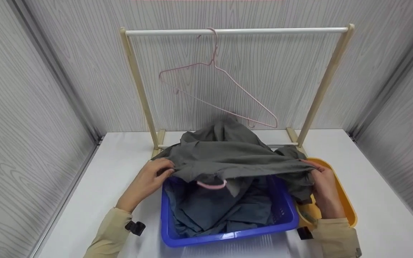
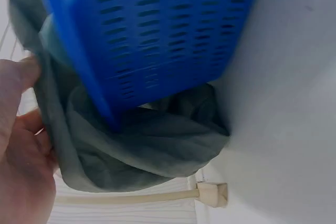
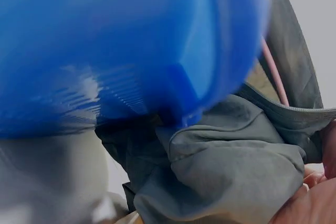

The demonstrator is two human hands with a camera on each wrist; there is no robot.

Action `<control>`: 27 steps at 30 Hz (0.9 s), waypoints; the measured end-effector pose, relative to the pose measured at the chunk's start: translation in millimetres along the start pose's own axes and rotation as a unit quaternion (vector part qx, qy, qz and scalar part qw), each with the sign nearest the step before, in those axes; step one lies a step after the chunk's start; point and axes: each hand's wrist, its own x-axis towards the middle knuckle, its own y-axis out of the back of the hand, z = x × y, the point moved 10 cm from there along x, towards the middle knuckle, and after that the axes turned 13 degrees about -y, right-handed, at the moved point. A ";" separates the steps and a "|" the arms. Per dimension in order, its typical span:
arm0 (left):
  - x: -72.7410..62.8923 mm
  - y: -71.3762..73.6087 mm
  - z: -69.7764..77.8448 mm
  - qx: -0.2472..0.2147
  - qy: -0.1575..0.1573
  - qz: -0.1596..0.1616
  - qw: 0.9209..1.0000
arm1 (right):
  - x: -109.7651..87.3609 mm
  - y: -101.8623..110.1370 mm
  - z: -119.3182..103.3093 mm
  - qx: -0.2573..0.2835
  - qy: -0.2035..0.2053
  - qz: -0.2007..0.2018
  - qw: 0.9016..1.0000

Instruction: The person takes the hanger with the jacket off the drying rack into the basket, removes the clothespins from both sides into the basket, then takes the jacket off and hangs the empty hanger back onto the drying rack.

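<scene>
A dark grey garment [image 1: 224, 154] is stretched across the back of the blue basket [image 1: 235, 235], its cloth bunched behind and hanging over the basket's sides. My left hand [image 1: 149, 181] pinches its left edge; the left wrist view shows the thumb on one side of the cloth and fingers [image 2: 34, 121] on the other. On the right, my right hand [image 1: 324, 186] grips the opposite edge, partly cut off in the right wrist view. A curved pink hanger piece [image 1: 212, 185] pokes out under the garment's front edge; most of it is hidden. Dark blue clothes [image 1: 217, 211] lie inside the basket.
A clothes rack with a white bar [image 1: 264, 31] and wooden legs stands at the back. One bare pink hanger [image 1: 246, 91] hangs tilted from it. An orange-yellow basket [image 1: 348, 206] sits right of the blue one, on a white table [image 1: 120, 154] between grey wood-grain walls.
</scene>
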 end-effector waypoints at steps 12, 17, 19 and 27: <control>0.4 5.8 -28.6 0.007 0.066 -0.004 0.998 | -7.0 -26.6 -0.1 0.168 0.003 -0.237 0.957; 0.7 5.9 -35.2 0.022 0.070 -0.019 0.997 | -16.8 -39.1 2.0 0.264 -0.026 -0.355 0.897; -0.4 7.6 -37.7 0.017 0.076 -0.011 0.997 | -15.4 -38.9 4.6 0.288 -0.039 -0.350 0.890; -0.7 20.5 -42.6 -0.005 0.076 0.054 0.996 | -5.6 -42.1 8.5 0.316 -0.063 -0.306 0.896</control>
